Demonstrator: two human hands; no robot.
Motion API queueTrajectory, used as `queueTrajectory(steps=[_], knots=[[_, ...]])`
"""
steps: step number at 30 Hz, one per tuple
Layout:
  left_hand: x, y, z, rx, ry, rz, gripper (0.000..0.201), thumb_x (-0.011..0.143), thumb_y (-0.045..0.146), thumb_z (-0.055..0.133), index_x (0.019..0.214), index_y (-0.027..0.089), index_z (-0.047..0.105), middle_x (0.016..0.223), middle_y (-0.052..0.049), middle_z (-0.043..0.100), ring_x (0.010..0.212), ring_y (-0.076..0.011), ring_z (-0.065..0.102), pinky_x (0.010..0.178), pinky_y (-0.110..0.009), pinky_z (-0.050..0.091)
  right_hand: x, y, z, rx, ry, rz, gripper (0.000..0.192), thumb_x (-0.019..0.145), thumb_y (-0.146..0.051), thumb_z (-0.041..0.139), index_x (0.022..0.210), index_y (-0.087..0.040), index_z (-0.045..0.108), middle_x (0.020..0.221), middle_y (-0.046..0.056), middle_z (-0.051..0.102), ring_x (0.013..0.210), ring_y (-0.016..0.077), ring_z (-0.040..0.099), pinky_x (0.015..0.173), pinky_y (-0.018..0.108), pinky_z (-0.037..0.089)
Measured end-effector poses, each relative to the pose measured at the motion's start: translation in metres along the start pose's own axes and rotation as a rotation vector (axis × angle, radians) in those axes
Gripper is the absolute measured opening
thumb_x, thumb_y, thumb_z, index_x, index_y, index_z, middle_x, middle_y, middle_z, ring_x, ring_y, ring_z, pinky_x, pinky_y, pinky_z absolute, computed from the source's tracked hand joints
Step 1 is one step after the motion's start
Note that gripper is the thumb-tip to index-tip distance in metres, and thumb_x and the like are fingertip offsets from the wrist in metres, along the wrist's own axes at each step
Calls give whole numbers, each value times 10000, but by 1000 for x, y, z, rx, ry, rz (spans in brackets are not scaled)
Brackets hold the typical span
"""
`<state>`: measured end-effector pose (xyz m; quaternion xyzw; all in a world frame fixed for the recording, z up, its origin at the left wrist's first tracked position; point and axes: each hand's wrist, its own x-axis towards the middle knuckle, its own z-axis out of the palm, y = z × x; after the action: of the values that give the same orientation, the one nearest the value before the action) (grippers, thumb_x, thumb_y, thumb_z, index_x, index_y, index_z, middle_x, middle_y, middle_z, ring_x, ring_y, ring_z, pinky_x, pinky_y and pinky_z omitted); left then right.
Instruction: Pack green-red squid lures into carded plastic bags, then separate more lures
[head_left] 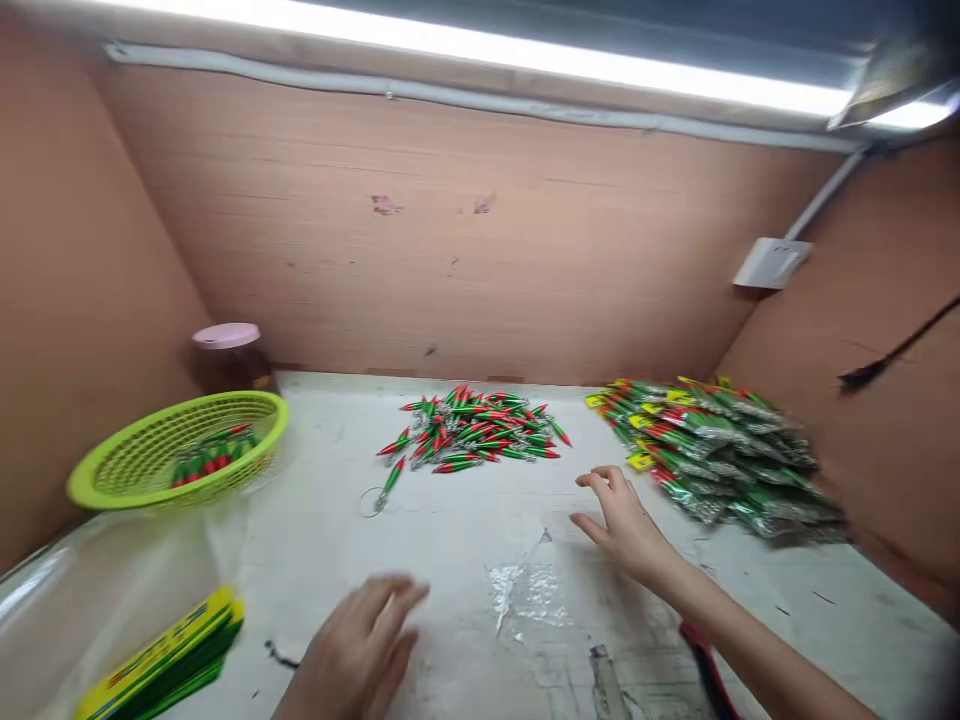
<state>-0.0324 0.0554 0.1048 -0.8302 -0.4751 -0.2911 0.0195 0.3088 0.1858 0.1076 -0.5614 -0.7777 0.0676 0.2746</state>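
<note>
My right hand hovers over the white tabletop, thumb and fingers apart with nothing between them. It is nearest to a heap of small tapered red-and-green pieces with silvery metal ends, and to a stack of filled clear bags with yellow tags. My left hand is low at the front, a little blurred; its fingers bend loosely, thumb apart, and no object shows in it. Beyond it lies a single red-and-green piece with a thin wire ring at its end.
At the left stands a lime-green basket with several of the pieces inside, before a pink-lidded jar. Yellow-and-green cards lie front left. Clear tape covers a patch of table. A red-handled tool lies under my right forearm.
</note>
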Motion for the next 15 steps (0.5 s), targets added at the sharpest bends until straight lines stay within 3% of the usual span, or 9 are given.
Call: queueTrajectory(steps=[1, 3, 5, 7, 11, 15], knots=[[16, -14, 2, 88, -18, -27, 351, 875, 202, 469, 1219, 212, 537, 1098, -113, 588, 984, -238, 591, 845, -344, 526, 3, -11, 9, -6, -23, -33, 284, 795, -252, 583, 1064, -172, 546, 1150, 127, 445, 1042, 278, 474, 859, 422, 436], [51, -39, 8, 234, -133, -224, 418, 820, 165, 519, 1238, 168, 508, 1189, -127, 535, 1097, -252, 521, 949, -385, 461, 16, -30, 24, -22, -46, -88, 268, 806, -225, 576, 1065, -171, 535, 1182, 137, 427, 1057, 286, 459, 824, 417, 451], [83, -55, 16, 297, -130, -331, 467, 820, 175, 545, 1276, 130, 460, 1263, -141, 474, 1182, -261, 440, 990, -382, 411, 34, -45, 36, -44, -52, -138, 245, 808, -197, 580, 1047, -171, 534, 1166, 135, 439, 1050, 282, 462, 806, 402, 458], [104, -65, 21, 349, -109, -430, 395, 842, 205, 535, 1225, 119, 489, 1204, -141, 494, 1121, -267, 460, 924, -372, 429, 53, -56, 46, -73, -50, -177, 202, 812, -167, 575, 1011, -170, 544, 1127, 125, 466, 1019, 273, 476, 790, 388, 460], [117, -77, 21, 435, -108, -608, 194, 849, 231, 538, 991, 109, 591, 1025, -151, 549, 1007, -303, 478, 837, -399, 405, 77, -64, 56, -129, -48, -217, 116, 826, -127, 548, 932, -171, 569, 1030, 111, 514, 972, 271, 492, 736, 374, 462], [116, -88, 16, 451, -191, -687, 179, 831, 283, 594, 869, 109, 617, 918, -145, 587, 968, -308, 493, 836, -414, 374, 75, -62, 50, -148, -53, -234, 67, 842, -156, 548, 901, -163, 576, 982, 110, 527, 940, 270, 494, 747, 388, 454]])
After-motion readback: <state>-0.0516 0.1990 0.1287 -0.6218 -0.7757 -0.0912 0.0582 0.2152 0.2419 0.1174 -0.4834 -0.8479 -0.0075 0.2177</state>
